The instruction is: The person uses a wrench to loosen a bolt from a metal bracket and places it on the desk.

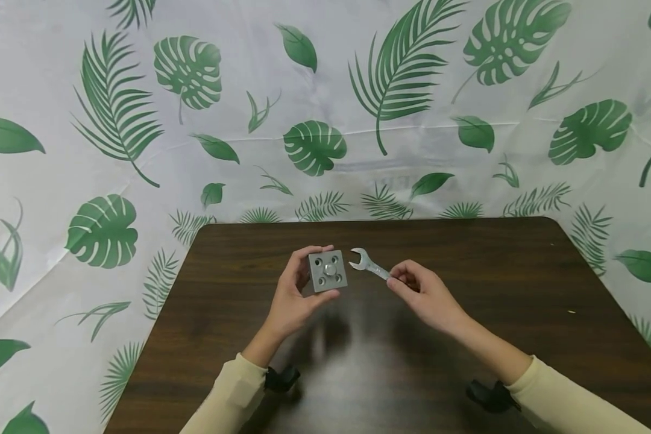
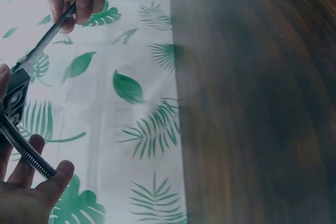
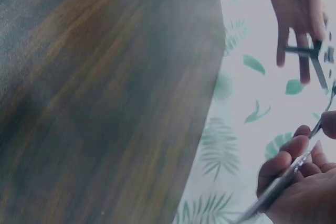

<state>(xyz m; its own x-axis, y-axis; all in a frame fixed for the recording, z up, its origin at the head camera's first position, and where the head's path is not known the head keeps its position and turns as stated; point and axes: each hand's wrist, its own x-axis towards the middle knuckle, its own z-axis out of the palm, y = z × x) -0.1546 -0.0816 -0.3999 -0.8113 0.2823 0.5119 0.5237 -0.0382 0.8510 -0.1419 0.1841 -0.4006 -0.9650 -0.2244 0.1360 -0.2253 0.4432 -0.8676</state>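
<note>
In the head view the left hand (image 1: 293, 301) grips a square grey metal block (image 1: 318, 278) by its edges, thumb below and fingers above. The block's face shows four corner holes and a round bolt head (image 1: 330, 269) at the centre. A threaded shaft (image 2: 29, 153) sticks out behind the block in the left wrist view, near the fingertips. The right hand (image 1: 425, 295) pinches the handle of a silver open-ended wrench (image 1: 377, 270). In the head view the wrench's forked end points at the block's right side, with a small gap between them.
Both hands are above a dark brown wooden table (image 1: 239, 247). Behind and beside it hangs a white cloth (image 1: 260, 78) printed with green leaves. A small pale mark (image 1: 571, 311) lies on the table's right part. Dark straps (image 1: 282, 378) sit at both wrists.
</note>
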